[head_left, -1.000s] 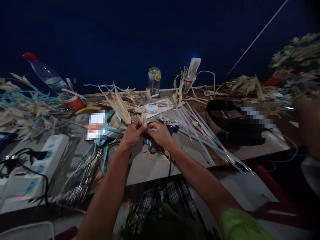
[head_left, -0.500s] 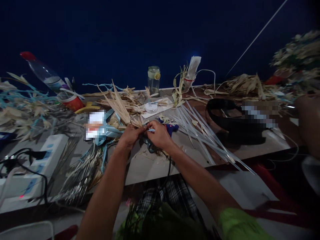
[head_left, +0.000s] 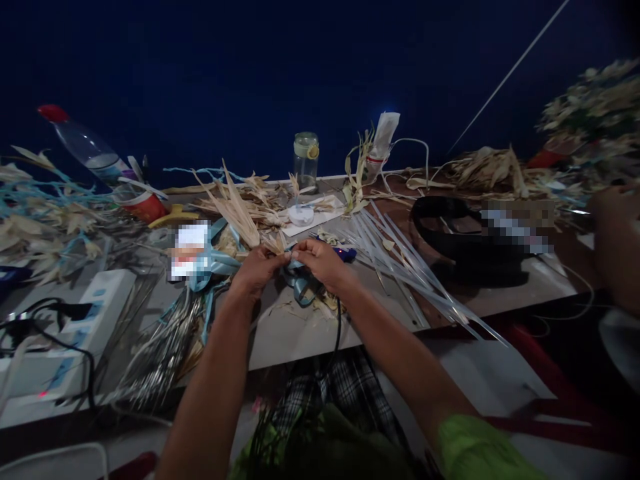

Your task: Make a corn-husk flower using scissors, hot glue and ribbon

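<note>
The tabletop [head_left: 280, 343] shows grey in front and brown toward the right. At its left lie a white power strip [head_left: 103, 303] and, beside it, a bundle of thin wires [head_left: 173, 343]. Husk scraps [head_left: 325, 309] lie near the middle, just beside a roll of blue ribbon [head_left: 303, 293]. A white card [head_left: 325, 219] lies farther back, and a jar [head_left: 306, 167] stands near the back edge. To the right, clear sticks [head_left: 400, 257] fan out, some past the front edge, near a black band [head_left: 443, 230]; a husk pile [head_left: 493, 170] lies behind.

Pinches dried husk [head_left: 275, 244] in the left hand [head_left: 257, 268], fingertips near the right hand [head_left: 324, 265], above blue ribbon [head_left: 301, 289] on the bench [head_left: 290, 343].
</note>
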`<state>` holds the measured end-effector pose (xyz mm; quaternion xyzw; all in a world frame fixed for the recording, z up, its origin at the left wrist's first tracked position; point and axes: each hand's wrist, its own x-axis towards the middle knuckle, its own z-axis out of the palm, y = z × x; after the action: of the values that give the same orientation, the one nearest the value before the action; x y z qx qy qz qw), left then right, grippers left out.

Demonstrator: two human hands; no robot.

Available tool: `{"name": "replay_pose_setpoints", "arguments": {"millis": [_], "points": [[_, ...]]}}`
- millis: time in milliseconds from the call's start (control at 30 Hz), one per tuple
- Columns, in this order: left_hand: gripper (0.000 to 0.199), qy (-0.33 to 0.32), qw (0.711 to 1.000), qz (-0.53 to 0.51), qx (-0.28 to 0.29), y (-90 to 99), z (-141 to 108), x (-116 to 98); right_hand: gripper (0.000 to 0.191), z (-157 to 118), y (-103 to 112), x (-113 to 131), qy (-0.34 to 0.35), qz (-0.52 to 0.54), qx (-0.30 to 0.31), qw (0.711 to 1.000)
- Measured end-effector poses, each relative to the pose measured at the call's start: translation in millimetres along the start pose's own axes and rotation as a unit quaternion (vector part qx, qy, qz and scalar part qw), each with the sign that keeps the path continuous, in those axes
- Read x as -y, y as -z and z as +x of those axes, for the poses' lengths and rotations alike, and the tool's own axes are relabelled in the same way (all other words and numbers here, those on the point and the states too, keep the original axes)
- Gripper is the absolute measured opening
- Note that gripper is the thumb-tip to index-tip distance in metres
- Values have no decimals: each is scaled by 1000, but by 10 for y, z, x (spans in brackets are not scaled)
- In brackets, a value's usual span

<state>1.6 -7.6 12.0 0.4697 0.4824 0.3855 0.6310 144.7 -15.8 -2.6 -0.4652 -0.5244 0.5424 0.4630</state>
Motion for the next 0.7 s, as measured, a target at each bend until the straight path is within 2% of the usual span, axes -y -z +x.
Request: {"name": "replay_pose_setpoints", "arguments": {"millis": [133, 200, 367, 500, 600, 700], "points": [[24, -18, 1000, 10, -18, 17, 31, 25, 22, -12, 6, 5, -43, -21, 12, 999], [23, -41, 998, 23, -34, 18, 50, 39, 21, -18, -1, -3, -51, -70, 17, 996], [19, -111, 984, 113, -87, 29, 126, 108, 15, -27, -57, -38, 7, -268, -6, 963], [22, -110, 972, 174, -112, 10, 159, 145, 13, -48, -116, -56, 21, -295, -45, 954], [28, -62, 987, 111, -102, -39, 129, 131, 14, -72, -145, -48, 40, -299, -76, 951], [30, -7, 999, -33, -39, -77, 64, 92, 13, -86, -140, -23, 62, -283, -91, 953]]}}
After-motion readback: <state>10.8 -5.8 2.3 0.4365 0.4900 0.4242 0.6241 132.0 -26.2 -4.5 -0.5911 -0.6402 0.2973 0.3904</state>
